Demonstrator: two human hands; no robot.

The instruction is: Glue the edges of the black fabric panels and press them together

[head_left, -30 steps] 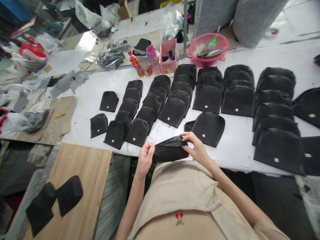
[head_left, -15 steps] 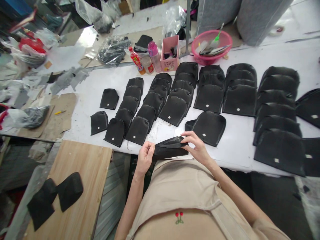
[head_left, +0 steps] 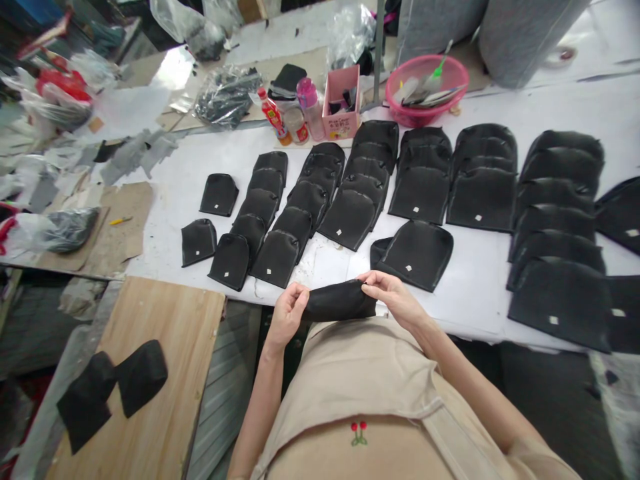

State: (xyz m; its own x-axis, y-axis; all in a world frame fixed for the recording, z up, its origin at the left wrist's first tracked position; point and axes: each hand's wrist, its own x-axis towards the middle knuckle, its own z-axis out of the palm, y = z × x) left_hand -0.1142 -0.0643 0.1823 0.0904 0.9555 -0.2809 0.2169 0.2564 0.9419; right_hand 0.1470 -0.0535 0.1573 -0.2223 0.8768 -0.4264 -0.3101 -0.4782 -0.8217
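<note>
A black leather-like piece [head_left: 340,302] is stretched between my two hands at the front edge of the white table [head_left: 475,307]. My left hand [head_left: 289,310] pinches its left end between thumb and fingers. At its upper right corner, my right hand [head_left: 387,293] grips the edge with the thumb in front. Just beyond my hands lies a similar flat black piece [head_left: 419,257] with a small pale sticker, partly covering another. Overlapping rows of such black pieces [head_left: 274,259] spread across the table, several with a sticker near the lower edge.
A pink basin [head_left: 425,120] with tools, a pink box [head_left: 341,127], a purple-capped bottle [head_left: 311,110] and a red-labelled bottle [head_left: 273,117] stand behind the rows. To the left, two black pieces [head_left: 143,379] lie on a wooden board [head_left: 170,360]. A yellow cutter [head_left: 120,221] rests on cardboard.
The held piece has turned so its broad face shows, where before a folded opening was visible. My right hand has shifted its grip along the top edge, thumb now in front.
</note>
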